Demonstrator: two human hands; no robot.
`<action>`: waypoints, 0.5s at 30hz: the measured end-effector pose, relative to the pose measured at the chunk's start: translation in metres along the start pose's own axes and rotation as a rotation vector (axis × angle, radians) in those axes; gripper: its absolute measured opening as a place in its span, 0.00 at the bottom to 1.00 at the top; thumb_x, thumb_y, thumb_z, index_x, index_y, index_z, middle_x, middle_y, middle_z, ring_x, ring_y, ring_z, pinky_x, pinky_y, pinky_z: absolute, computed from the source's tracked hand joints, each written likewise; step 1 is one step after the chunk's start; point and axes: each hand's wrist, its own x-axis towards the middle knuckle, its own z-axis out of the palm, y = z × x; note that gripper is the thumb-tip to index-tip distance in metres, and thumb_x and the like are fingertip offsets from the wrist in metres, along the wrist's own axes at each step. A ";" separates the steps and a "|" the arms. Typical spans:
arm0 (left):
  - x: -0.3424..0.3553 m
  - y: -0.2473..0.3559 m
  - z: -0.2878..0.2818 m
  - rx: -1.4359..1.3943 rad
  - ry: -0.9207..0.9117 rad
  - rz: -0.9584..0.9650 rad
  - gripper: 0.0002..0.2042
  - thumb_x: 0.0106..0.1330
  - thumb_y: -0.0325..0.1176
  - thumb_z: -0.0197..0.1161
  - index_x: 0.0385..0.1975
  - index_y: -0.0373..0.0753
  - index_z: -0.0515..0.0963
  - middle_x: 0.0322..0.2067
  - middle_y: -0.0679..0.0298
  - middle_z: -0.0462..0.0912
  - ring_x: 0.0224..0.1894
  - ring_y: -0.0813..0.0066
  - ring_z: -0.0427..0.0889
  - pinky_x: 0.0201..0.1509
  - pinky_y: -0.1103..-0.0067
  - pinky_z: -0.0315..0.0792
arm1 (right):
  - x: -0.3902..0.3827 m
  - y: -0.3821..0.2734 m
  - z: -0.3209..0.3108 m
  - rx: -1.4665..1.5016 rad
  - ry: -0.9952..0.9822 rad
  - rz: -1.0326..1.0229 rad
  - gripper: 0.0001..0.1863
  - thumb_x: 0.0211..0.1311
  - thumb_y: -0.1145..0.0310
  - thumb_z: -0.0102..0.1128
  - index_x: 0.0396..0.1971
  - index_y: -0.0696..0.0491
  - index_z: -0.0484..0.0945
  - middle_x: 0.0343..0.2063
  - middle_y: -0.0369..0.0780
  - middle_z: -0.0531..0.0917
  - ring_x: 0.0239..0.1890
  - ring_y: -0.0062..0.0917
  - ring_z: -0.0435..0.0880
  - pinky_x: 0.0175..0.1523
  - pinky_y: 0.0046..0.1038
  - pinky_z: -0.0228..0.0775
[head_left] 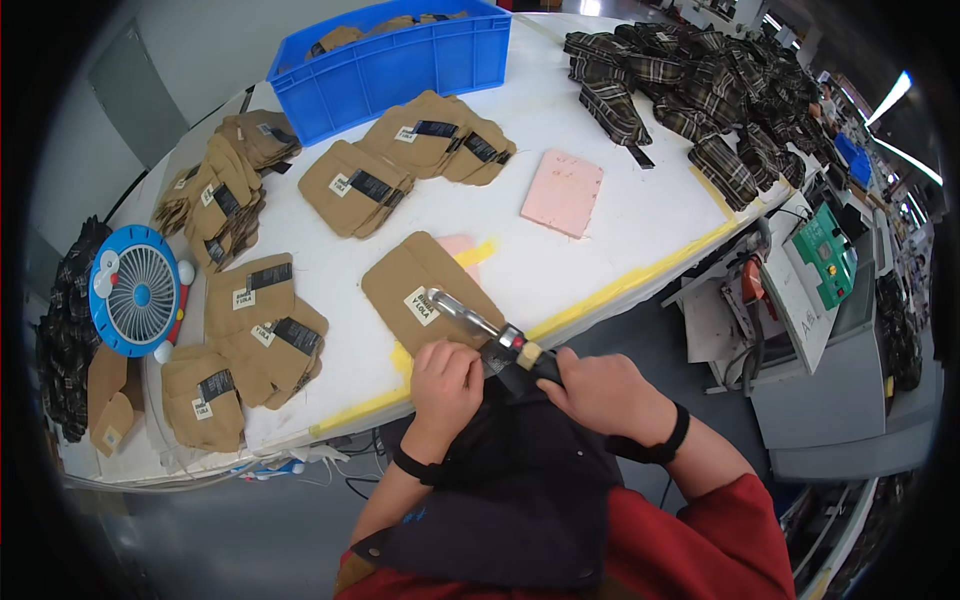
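Note:
A tan fabric piece (pixel 395 285) with rounded corners and a small white label lies flat near the table's front edge. At its near edge my left hand (pixel 445 385) has its fingers curled and pressed together, apparently pinching the fabric; the fingertips are partly hidden. A dark label (pixel 495 357) shows beside those fingertips. My right hand (pixel 605 392) is wrapped around the black handle of a hand tool with a shiny metal barrel (pixel 465 314). The barrel's rounded tip lies over the fabric, just right of the white label; whether it touches cannot be told.
Stacks of similar tan pieces (pixel 350 185) lie left and behind, before a blue crate (pixel 395 85). A pink card (pixel 563 193) lies to the right. Dark plaid garments (pixel 690 75) fill the far right. A blue fan (pixel 135 290) stands at left. Yellow tape (pixel 640 275) follows the front edge.

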 end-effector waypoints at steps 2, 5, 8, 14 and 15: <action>0.000 0.002 0.000 0.005 -0.012 -0.004 0.07 0.53 0.22 0.69 0.28 0.39 0.79 0.32 0.61 0.81 0.39 0.55 0.80 0.45 0.66 0.74 | 0.033 0.002 0.006 0.044 0.093 -0.105 0.23 0.72 0.51 0.54 0.36 0.61 0.73 0.21 0.49 0.83 0.25 0.48 0.85 0.31 0.44 0.77; 0.005 0.006 -0.003 -0.025 -0.049 -0.049 0.07 0.53 0.21 0.69 0.29 0.37 0.78 0.32 0.58 0.81 0.40 0.52 0.79 0.45 0.64 0.74 | 0.090 -0.005 0.003 0.075 0.158 -0.156 0.24 0.72 0.50 0.53 0.36 0.61 0.74 0.24 0.51 0.84 0.30 0.49 0.86 0.37 0.45 0.78; 0.010 0.008 -0.006 -0.037 -0.075 -0.067 0.07 0.53 0.21 0.68 0.29 0.36 0.77 0.32 0.57 0.81 0.39 0.52 0.79 0.43 0.64 0.73 | 0.138 -0.004 0.014 0.131 0.166 -0.165 0.24 0.73 0.50 0.52 0.36 0.61 0.75 0.24 0.50 0.84 0.29 0.48 0.86 0.38 0.44 0.78; 0.032 -0.001 -0.020 0.073 -0.264 -0.232 0.09 0.56 0.26 0.69 0.34 0.37 0.75 0.32 0.56 0.80 0.38 0.52 0.79 0.42 0.63 0.73 | 0.139 0.026 0.017 0.409 0.093 -0.181 0.25 0.74 0.48 0.51 0.38 0.61 0.75 0.21 0.46 0.82 0.22 0.39 0.83 0.34 0.37 0.74; 0.040 -0.001 -0.022 0.078 -0.303 -0.278 0.11 0.57 0.28 0.69 0.37 0.37 0.75 0.32 0.56 0.80 0.37 0.52 0.79 0.41 0.63 0.73 | 0.134 0.036 0.023 0.463 0.165 -0.214 0.24 0.74 0.50 0.52 0.37 0.61 0.74 0.20 0.43 0.81 0.20 0.33 0.82 0.31 0.33 0.72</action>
